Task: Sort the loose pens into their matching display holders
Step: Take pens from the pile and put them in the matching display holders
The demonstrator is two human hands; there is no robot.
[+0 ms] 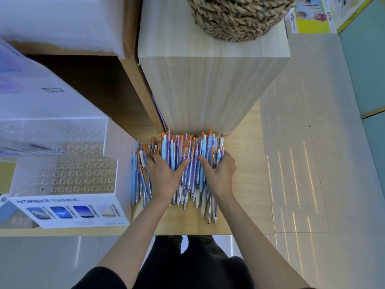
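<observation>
Where the person's dark trousers (pixel 198 263) fill the near edge at six o'clock, both bare forearms reach up toward twelve onto a light wooden counter (pixel 243 184). Left hand (pixel 164 174) lies palm down on the pens (pixel 192 163), fingers spread wide and fairly straight, thumb stretched out toward three o'clock; fingertips partly buried among the barrels. Right hand (pixel 218 174) rests on the same heap, thumb splayed toward nine o'clock, fingers curled round the pens at the heap's three o'clock edge, their tips hidden. Thumbs near each other, not touching. Pens lie roughly parallel in one loose pile at mid-counter, running six to twelve: blue, purple and white barrels, many with orange ends. At nine o'clock of the pile, just beside it, stands a white display holder (pixel 83 176) with rows of round holes, printed card front facing six o'clock. Second holder (pixel 79 138), higher, behind it toward twelve. Far ends of the pens butt against a pale wood block (pixel 208 90). Woven basket (pixel 237 17) sits on top of that block at twelve o'clock. Tiled floor (pixel 302 142) at three o'clock.
</observation>
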